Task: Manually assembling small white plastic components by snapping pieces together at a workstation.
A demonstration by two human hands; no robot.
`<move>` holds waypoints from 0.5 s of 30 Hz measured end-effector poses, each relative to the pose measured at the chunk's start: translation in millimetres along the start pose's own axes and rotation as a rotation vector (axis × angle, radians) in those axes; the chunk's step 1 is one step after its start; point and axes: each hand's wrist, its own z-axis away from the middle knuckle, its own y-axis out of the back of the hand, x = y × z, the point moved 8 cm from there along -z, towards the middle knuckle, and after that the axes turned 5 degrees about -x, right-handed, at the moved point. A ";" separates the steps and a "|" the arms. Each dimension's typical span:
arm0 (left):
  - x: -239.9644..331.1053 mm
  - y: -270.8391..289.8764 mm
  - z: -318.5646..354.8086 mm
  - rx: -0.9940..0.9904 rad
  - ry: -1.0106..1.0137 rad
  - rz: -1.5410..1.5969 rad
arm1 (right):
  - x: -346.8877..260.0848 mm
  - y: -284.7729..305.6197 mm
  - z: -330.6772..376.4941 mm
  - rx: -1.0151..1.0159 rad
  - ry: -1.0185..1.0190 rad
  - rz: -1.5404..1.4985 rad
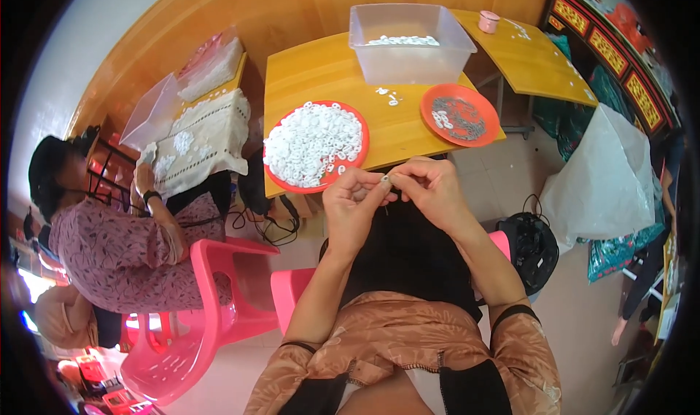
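I have left hand and right hand meeting near front edge of table. Thumb and forefinger of each pinching small piece, too tiny for me to identify. Piece sits at fingertips, between plate and dish in my view. Red plate to left, heaped with white rings. Orange dish to right: grey bits, few white rings. See-through tub farther back, white pieces inside. Co-worker seated at left, beside cloth.

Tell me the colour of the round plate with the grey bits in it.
The plate is orange-red, best seen in the head view.
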 end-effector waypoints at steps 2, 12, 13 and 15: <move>-6.2 4.5 -4.6 0.006 0.010 0.021 | 1.9 -4.0 -2.0 -0.031 -0.022 -0.014; -18.9 65.7 -0.9 0.038 0.146 0.164 | 30.5 -16.7 -33.4 0.070 -0.104 -0.003; -24.5 80.8 3.1 0.072 0.161 0.169 | 37.3 -23.8 -40.3 0.059 -0.121 0.025; -36.5 105.4 12.7 0.108 0.176 0.189 | 41.9 -42.7 -55.1 0.005 -0.044 0.141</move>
